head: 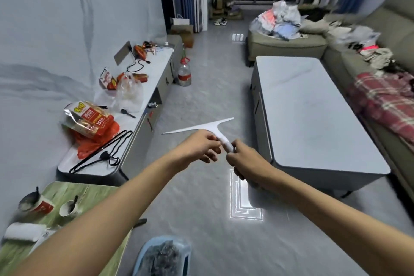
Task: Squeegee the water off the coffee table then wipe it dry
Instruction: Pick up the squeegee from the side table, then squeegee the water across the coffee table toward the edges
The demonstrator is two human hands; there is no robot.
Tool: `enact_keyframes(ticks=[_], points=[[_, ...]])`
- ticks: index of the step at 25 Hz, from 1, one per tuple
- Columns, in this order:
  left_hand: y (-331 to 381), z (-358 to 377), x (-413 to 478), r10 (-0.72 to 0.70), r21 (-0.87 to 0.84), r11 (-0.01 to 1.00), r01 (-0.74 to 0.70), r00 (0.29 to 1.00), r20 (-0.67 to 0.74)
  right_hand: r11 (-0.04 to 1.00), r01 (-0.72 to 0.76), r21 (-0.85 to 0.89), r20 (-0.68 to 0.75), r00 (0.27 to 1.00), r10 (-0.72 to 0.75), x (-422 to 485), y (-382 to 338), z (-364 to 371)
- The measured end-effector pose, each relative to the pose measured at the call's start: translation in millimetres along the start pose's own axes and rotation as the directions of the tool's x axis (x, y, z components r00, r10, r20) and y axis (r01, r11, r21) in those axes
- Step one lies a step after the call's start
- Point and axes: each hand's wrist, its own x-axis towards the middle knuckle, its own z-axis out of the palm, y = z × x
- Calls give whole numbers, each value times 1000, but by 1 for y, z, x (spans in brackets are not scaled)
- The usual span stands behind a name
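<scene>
A white T-shaped squeegee hangs in the air over the floor, left of the coffee table. My left hand pinches the top of its handle just below the blade. My right hand is wrapped around the lower end of the handle. The blade points left and slightly away from me. The coffee table has a pale grey glossy top with faint smears; I cannot tell where water lies on it. No cloth for wiping shows in my hands.
A low TV cabinet along the left wall carries snack bags, a hanger and cables. A water bottle stands on the floor. A sofa with clothes lies right of the table. A green table with cups and a blue stool are near me.
</scene>
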Motion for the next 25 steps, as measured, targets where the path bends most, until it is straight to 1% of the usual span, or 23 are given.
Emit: enact_keyframes(ticks=[1, 3, 5, 6, 8, 9, 10, 12, 14, 17, 20, 22, 23, 25], points=[[7, 1, 13, 31, 143, 989, -30, 1000, -2, 1000, -17, -17, -35, 999, 17, 8, 6, -15], [18, -3, 47, 69, 407, 910, -76, 997, 33, 997, -60, -53, -71, 996, 56, 33, 20, -44], [28, -11, 91, 68, 532, 840, -112, 993, 100, 987, -104, -121, -79, 992, 95, 70, 33, -75], [35, -15, 116, 90, 574, 805, -150, 987, 132, 981, -117, -155, -81, 991, 105, 92, 38, -91], [52, -27, 177, 161, 679, 700, -224, 975, 155, 968, -142, -206, -108, 987, 122, 144, 42, -127], [63, -33, 203, 197, 710, 654, -259, 965, 170, 960, -149, -238, -112, 986, 126, 165, 39, -144], [72, -38, 222, 207, 725, 629, -279, 960, 189, 953, -165, -252, -114, 984, 141, 181, 36, -157], [113, -56, 305, 196, 776, 551, -308, 951, 238, 942, -235, -238, -143, 968, 206, 246, 31, -208], [122, -63, 320, 198, 815, 492, -306, 951, 238, 933, -232, -274, -123, 971, 206, 253, 26, -222], [158, -69, 416, 221, 849, 399, -345, 935, 276, 927, -297, -229, -152, 952, 267, 319, 28, -274], [185, -72, 518, 202, 830, 383, -406, 913, 354, 917, -365, -162, -170, 925, 339, 394, 39, -319], [202, -74, 589, 144, 833, 359, -422, 906, 397, 915, -379, -143, -171, 919, 354, 455, 49, -351], [210, -77, 627, 127, 838, 342, -426, 904, 408, 913, -385, -132, -174, 916, 361, 489, 54, -369], [235, -85, 694, 116, 836, 345, -428, 903, 414, 910, -400, -111, -169, 910, 379, 551, 53, -407]])
